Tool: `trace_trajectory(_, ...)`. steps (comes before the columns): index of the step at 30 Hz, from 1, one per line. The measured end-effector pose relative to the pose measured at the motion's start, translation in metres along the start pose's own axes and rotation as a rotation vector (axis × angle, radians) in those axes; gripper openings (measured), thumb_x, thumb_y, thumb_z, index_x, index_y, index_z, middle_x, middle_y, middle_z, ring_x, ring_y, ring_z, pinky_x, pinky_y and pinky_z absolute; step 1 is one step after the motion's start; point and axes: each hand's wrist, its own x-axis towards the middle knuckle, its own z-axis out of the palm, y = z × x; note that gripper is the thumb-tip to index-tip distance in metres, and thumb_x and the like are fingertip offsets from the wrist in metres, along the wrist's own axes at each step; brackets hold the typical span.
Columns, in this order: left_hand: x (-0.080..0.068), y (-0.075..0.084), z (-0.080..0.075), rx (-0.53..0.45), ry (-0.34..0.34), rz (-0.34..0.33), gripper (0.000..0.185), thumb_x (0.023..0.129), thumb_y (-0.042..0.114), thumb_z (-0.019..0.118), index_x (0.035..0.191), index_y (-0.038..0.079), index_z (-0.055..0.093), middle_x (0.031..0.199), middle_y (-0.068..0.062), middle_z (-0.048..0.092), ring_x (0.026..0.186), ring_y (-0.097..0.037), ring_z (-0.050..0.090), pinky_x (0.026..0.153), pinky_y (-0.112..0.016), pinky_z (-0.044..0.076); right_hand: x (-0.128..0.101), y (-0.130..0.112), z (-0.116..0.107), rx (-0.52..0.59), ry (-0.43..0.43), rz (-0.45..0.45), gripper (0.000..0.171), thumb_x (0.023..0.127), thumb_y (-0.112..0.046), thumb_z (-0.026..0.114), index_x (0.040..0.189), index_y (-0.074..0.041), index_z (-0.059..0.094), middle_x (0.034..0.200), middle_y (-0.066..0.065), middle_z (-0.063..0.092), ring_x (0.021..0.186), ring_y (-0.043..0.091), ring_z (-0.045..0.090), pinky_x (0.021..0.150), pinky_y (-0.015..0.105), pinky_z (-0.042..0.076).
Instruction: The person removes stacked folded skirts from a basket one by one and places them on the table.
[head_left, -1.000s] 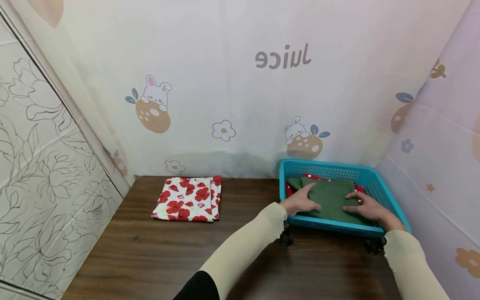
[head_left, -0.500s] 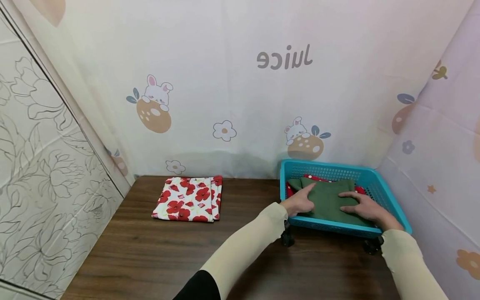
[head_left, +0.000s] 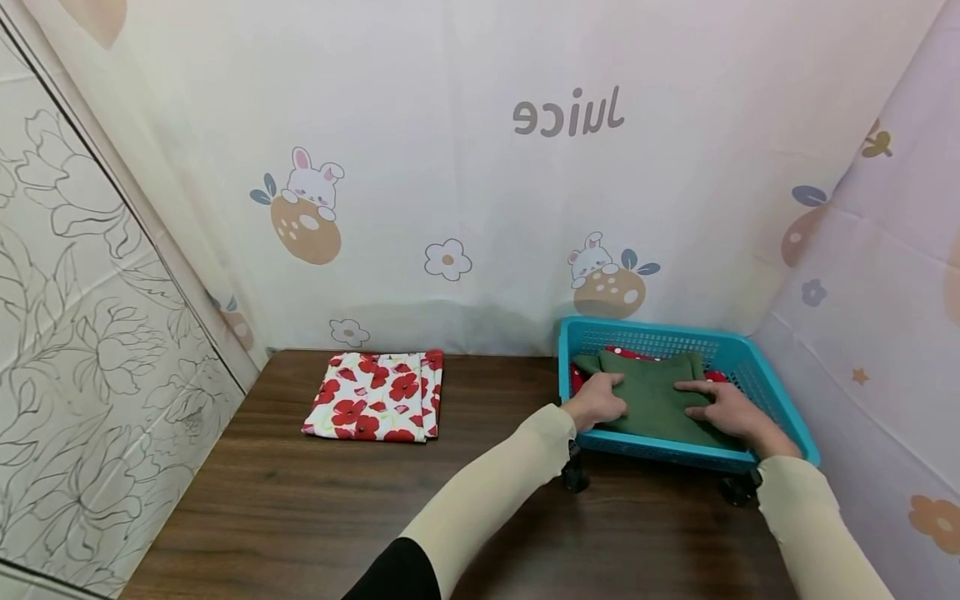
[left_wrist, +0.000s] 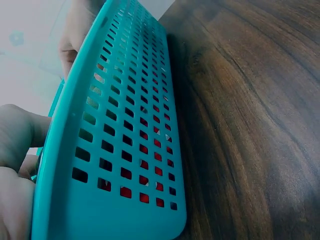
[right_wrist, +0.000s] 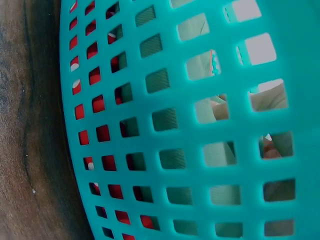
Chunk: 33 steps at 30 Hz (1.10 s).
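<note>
As both hands touch green cloth, mirrored "Juice" marks the backdrop.

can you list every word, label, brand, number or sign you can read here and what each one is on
"Juice": in grey mirror-image lettering, running right to left on the white printed fabric backdrop
No other text is readable: I see none on the turquoise perforated plastic basket, the dark green cloth or the white cloth with red flowers; any marks on the black wrist devices are too small to read
</note>
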Motion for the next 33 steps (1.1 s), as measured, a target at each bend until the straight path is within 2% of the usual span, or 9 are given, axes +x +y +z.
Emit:
trace_trajectory(3, 0.0, 0.001, 0.001, 0.007, 0.012, 0.001, 0.068, 0.095, -0.006, 0.06, 0.157, 0.015, 0.043, 0.159, -0.002, 0.047, 0.063, -0.019, 0.037, 0.059, -0.034, 0.037, 0.0, -0.003, 0.001, -0.036, 0.03, -0.007, 0.05, 0.096, -0.008, 0.068, 0.143, 0.006, 0.055, 0.144, 0.046, 0.04, 0.123, 0.059, 0.044, 0.091, 0.068, 0.048)
trace_trajectory(7, -0.003, 0.002, 0.001, 0.011, 0.023, -0.003, 0.068, 0.096, -0.006, 0.061, 0.158, 0.016, 0.042, 0.159, -0.001, 0.047, 0.061, -0.018, 0.034, 0.059, -0.033, 0.037, 0.0, -0.01, 0.002, -0.062, 0.057, -0.029, 0.048, 0.095, -0.005, 0.066, 0.141, 0.008, 0.056, 0.143, 0.046, 0.041, 0.123, 0.06, 0.044, 0.091, 0.068, 0.048)
trace_trajectory(11, -0.006, 0.003, 0.0, 0.008, 0.028, 0.005, 0.069, 0.096, -0.006, 0.061, 0.158, 0.015, 0.042, 0.16, -0.002, 0.046, 0.066, -0.019, 0.042, 0.06, -0.033, 0.038, 0.001, -0.013, 0.002, -0.069, 0.067, -0.041, 0.047, 0.095, -0.003, 0.065, 0.14, 0.01, 0.055, 0.146, 0.048, 0.036, 0.128, 0.065, 0.038, 0.095, 0.073, 0.044)
trace_trajectory(15, -0.009, 0.004, -0.001, 0.017, 0.036, 0.015, 0.069, 0.095, -0.006, 0.062, 0.158, 0.013, 0.042, 0.159, -0.003, 0.046, 0.072, -0.019, 0.046, 0.061, -0.032, 0.04, 0.002, -0.013, 0.002, -0.083, 0.072, -0.039, 0.047, 0.096, -0.004, 0.064, 0.14, 0.011, 0.055, 0.147, 0.049, 0.034, 0.123, 0.061, 0.044, 0.09, 0.068, 0.048)
trace_trajectory(21, -0.009, 0.004, -0.001, 0.024, 0.038, 0.01, 0.068, 0.095, -0.005, 0.062, 0.158, 0.014, 0.042, 0.159, -0.001, 0.046, 0.071, -0.019, 0.045, 0.061, -0.032, 0.04, 0.004, -0.016, 0.001, -0.07, 0.037, -0.03, 0.054, 0.097, -0.006, 0.064, 0.145, 0.012, 0.048, 0.157, 0.042, 0.024, 0.136, 0.064, 0.033, 0.101, 0.075, 0.039)
trace_trajectory(25, -0.007, 0.004, -0.001, 0.036, 0.04, 0.012, 0.069, 0.095, -0.005, 0.063, 0.158, 0.014, 0.043, 0.16, 0.0, 0.046, 0.085, -0.018, 0.051, 0.065, -0.032, 0.042, 0.007, -0.019, 0.0, -0.091, 0.052, -0.039, 0.053, 0.097, -0.007, 0.065, 0.145, 0.011, 0.049, 0.148, 0.045, 0.04, 0.11, 0.05, 0.052, 0.083, 0.057, 0.053)
trace_trajectory(28, -0.006, 0.003, -0.001, 0.023, 0.035, 0.006, 0.069, 0.095, -0.005, 0.063, 0.158, 0.015, 0.042, 0.16, 0.0, 0.046, 0.08, -0.019, 0.05, 0.064, -0.032, 0.042, 0.007, -0.018, -0.001, -0.085, 0.041, -0.026, 0.054, 0.098, -0.011, 0.067, 0.144, 0.009, 0.05, 0.144, 0.045, 0.042, 0.109, 0.05, 0.052, 0.084, 0.059, 0.052)
trace_trajectory(31, -0.007, 0.004, 0.0, -0.005, 0.031, 0.009, 0.072, 0.094, -0.006, 0.062, 0.158, 0.019, 0.042, 0.16, 0.0, 0.045, 0.079, -0.019, 0.049, 0.061, -0.032, 0.04, 0.005, -0.013, 0.0, -0.064, -0.014, -0.002, 0.06, 0.097, -0.019, 0.07, 0.145, 0.009, 0.048, 0.145, 0.045, 0.038, 0.123, 0.06, 0.042, 0.096, 0.074, 0.043)
trace_trajectory(33, -0.007, 0.004, -0.001, -0.023, 0.032, 0.013, 0.073, 0.093, -0.006, 0.064, 0.157, 0.022, 0.043, 0.159, -0.002, 0.045, 0.089, -0.02, 0.051, 0.062, -0.033, 0.041, 0.005, -0.01, 0.001, -0.033, -0.057, 0.028, 0.064, 0.097, -0.025, 0.071, 0.146, 0.008, 0.046, 0.146, 0.045, 0.036, 0.127, 0.061, 0.038, 0.099, 0.076, 0.039)
